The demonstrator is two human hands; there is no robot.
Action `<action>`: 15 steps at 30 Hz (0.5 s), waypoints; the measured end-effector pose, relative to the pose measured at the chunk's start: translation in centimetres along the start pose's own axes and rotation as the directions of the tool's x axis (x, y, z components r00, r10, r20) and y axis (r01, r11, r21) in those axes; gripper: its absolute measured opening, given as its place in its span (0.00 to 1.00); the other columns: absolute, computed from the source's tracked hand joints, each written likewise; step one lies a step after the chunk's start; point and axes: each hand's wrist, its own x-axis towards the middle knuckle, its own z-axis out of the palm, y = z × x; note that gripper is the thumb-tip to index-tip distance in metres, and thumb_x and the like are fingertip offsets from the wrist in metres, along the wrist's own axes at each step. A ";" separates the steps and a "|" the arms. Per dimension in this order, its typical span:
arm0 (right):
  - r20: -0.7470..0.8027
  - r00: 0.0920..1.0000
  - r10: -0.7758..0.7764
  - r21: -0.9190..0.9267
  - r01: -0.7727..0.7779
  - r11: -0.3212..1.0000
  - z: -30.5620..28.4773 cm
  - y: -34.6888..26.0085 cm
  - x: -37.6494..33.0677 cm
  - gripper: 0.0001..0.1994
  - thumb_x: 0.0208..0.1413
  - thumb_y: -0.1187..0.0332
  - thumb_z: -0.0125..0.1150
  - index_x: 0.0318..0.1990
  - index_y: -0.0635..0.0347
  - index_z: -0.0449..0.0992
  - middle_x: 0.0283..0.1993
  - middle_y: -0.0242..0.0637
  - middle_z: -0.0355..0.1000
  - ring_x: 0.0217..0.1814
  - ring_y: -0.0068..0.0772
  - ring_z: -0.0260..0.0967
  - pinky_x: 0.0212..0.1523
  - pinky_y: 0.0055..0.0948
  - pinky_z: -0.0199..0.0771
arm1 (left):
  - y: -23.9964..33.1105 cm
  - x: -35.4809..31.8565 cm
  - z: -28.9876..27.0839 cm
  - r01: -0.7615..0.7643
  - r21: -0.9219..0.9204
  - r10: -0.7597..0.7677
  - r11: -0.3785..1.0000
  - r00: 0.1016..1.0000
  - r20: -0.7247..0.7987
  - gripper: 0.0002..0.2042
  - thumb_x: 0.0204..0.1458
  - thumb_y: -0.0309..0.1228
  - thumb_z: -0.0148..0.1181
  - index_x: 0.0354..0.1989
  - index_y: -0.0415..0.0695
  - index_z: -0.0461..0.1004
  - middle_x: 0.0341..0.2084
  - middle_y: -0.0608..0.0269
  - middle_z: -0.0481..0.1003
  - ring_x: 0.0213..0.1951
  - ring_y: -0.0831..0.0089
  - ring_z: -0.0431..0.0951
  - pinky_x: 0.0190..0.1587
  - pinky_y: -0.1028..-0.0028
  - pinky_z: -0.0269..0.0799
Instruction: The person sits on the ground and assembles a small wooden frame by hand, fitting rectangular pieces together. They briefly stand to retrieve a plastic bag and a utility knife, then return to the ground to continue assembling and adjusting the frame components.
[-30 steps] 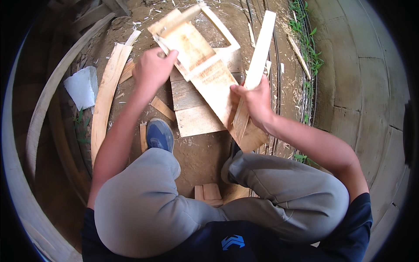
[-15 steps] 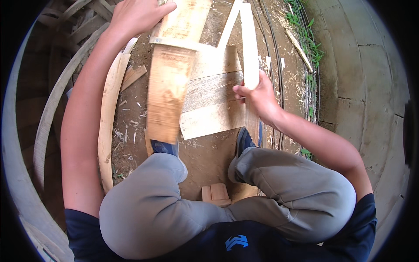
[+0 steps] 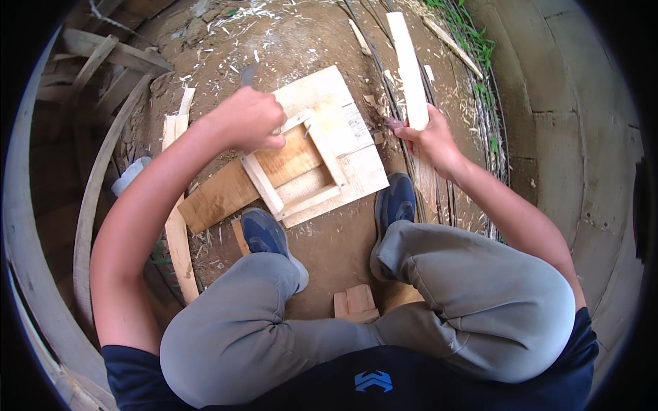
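Note:
My left hand (image 3: 252, 120) is closed in a fist over the far left corner of a small rectangular wooden frame (image 3: 330, 156). From the fist a flat grey blade, apparently a knife (image 3: 248, 75), sticks out away from me; most of its handle is hidden. The frame rests on joined pale boards (image 3: 363, 171) on the ground. A browner plank (image 3: 219, 195) reaches out leftward from under it. To the right, my right hand (image 3: 432, 140) grips a long pale wooden strip (image 3: 410, 68), held lengthwise away from me, with its lower end beside my right shoe.
Wood shavings lie scattered over the dirt. Long offcuts (image 3: 177, 233) lie at the left beside curved timbers (image 3: 103, 178). Dark cables (image 3: 439, 198) run along the right, near grass (image 3: 480, 48) and a concrete wall (image 3: 555, 151). Small wood blocks (image 3: 356, 301) lie between my feet.
The frame and brown plank have gone from a position nearer the top of the view to resting across the boards. My left hand has come closer; my right hand still holds the strip.

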 end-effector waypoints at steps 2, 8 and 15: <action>0.014 0.999 -0.028 0.018 0.028 0.999 0.4 0.6 0.2 0.20 0.52 0.82 0.66 0.49 0.64 0.62 0.36 0.36 0.69 0.27 0.25 0.70 0.24 0.26 0.72 | 0.6 0.1 0.8 -0.054 -0.020 0.053 0.998 0.998 -0.030 0.15 0.48 0.41 0.56 0.24 0.38 0.76 0.24 0.51 0.76 0.33 0.56 0.79 0.37 0.58 0.76; 0.110 0.993 0.034 -0.109 -0.022 0.994 0.1 -0.5 0.4 0.26 0.54 0.81 0.64 0.58 0.66 0.58 0.52 0.49 0.75 0.32 0.24 0.74 0.25 0.23 0.73 | 1.5 0.0 1.2 0.085 -0.111 -0.087 0.990 0.996 -0.009 0.14 0.52 0.42 0.57 0.29 0.42 0.75 0.28 0.53 0.76 0.38 0.55 0.78 0.40 0.58 0.74; 0.006 0.998 -0.060 -0.097 0.060 0.993 -2.1 0.1 -0.1 0.25 0.51 0.81 0.66 0.55 0.67 0.61 0.36 0.38 0.73 0.24 0.22 0.68 0.21 0.24 0.69 | 1.9 -2.5 -0.4 0.233 -0.304 -0.256 0.924 0.966 -0.038 0.12 0.51 0.37 0.63 0.36 0.45 0.69 0.33 0.52 0.76 0.37 0.54 0.77 0.39 0.60 0.72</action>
